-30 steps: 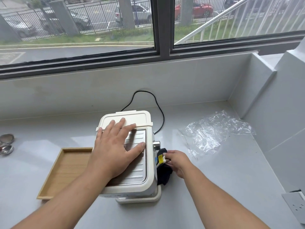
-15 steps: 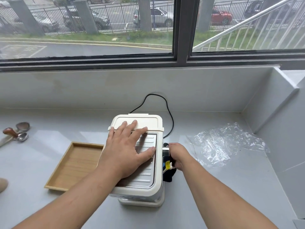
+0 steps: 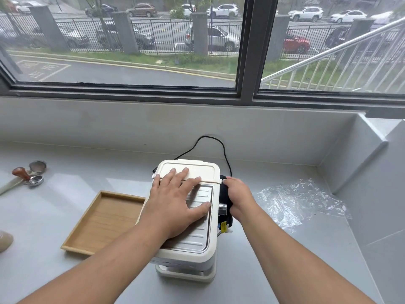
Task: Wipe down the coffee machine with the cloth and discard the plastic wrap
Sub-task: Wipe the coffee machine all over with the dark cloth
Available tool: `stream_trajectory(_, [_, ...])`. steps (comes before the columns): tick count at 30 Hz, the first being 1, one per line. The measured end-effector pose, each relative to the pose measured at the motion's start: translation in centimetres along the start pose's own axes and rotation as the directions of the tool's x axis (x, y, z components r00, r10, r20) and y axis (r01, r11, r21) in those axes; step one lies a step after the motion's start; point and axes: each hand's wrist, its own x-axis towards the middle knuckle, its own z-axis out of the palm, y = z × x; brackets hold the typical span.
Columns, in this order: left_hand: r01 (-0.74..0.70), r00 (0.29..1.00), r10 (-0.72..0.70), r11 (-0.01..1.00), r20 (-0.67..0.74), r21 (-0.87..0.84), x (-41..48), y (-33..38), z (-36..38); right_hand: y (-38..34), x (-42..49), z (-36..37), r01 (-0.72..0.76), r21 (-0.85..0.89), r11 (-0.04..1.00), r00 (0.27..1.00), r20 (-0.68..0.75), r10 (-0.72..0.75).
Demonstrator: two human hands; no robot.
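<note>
Nearest to us, at the centre of the frame, sits the coffee machine (image 3: 188, 216), cream with a ribbed metal top. Our left hand (image 3: 175, 205) lies flat on that top, fingers spread and pressing down, gripping nothing; we judge it is there to steady the machine. Just right of it, our right hand (image 3: 237, 197) is closed around the black cloth (image 3: 224, 194), holding it against the machine's right side near the upper back corner, beside a small metal knob (image 3: 223, 207). A yellow tag (image 3: 223, 227) hangs below the cloth.

We judge the wiping step to be in hand, with the right side being worked. The next move calls for keeping the cloth pressed flat while sweeping along that wall, working around the knob, and keeping the left hand firm so the machine does not slide on the smooth counter (image 3: 263, 270).

To the left of the machine, touching or very near it, the wooden tray (image 3: 105, 220) holds nothing that we can see. Right of centre the plastic wrap (image 3: 300, 202) lies crumpled on the counter, apart from both hands, not yet discarded; no bin shows in the frame.

Farther back at the left edge lie two metal filter baskets (image 3: 37, 166) and a wooden-handled tool (image 3: 20, 173). The black power cord (image 3: 219, 143) loops behind the machine towards the wall below the window.
</note>
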Motion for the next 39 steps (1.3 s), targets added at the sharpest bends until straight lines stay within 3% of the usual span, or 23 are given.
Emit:
stream_trajectory(10, [-0.002, 1.000, 0.002, 1.000, 0.002, -0.006, 0.0, 0.0, -0.1, -3.8, -2.8, 0.9, 0.118, 0.075, 0.990, 0.993, -0.021, -0.117])
stream_trajectory(12, [-0.002, 1.000, 0.002, 1.000, 0.005, -0.011, 0.0, 0.0, -0.1, -4.3, -3.4, 1.4, 0.192, 0.026, 0.981, 0.981, -0.042, -0.191])
stream_trajectory(15, [-0.005, 1.000, 0.005, 1.000, 0.007, -0.011, -0.1, 0.0, -0.2, -4.6, -4.5, 2.1, 0.351, -0.195, 0.916, 0.928, -0.061, -0.368])
stream_trajectory(18, [-0.009, 1.000, 0.009, 1.000, 0.005, -0.012, -0.1, 0.1, -0.3, -5.1, -5.5, 2.9, 0.475, -0.484, 0.735, 0.846, 0.023, -0.533])
stream_trajectory(20, [-0.015, 1.000, 0.015, 1.000, 0.001, -0.015, -0.1, 0.0, -0.3, -5.5, -5.9, 3.8, 0.518, -0.690, 0.505, 0.791, 0.162, -0.590])
stream_trajectory(22, [-0.020, 1.000, 0.020, 1.000, -0.003, -0.021, 0.0, 0.0, -0.2, -5.5, -6.4, 5.2, 0.549, -0.789, 0.276, 0.750, 0.319, -0.580])
stream_trajectory(24, [-0.022, 1.000, 0.022, 0.999, -0.008, -0.030, 0.1, -0.2, -0.1, -5.3, -6.7, 6.4, 0.577, -0.799, 0.169, 0.731, 0.412, -0.544])
stream_trajectory(34, [-0.054, 0.995, 0.042, 0.990, -0.089, -0.134, 0.2, -0.7, 0.4, -5.7, -7.9, 7.0, 0.540, -0.708, 0.454, 0.831, 0.366, -0.418])
stream_trajectory(39, [-0.071, 0.988, 0.031, 0.961, -0.151, -0.267, 0.1, -1.1, 0.2, -5.1, -9.0, 7.7, 0.481, -0.624, 0.615, 0.876, 0.320, -0.360])
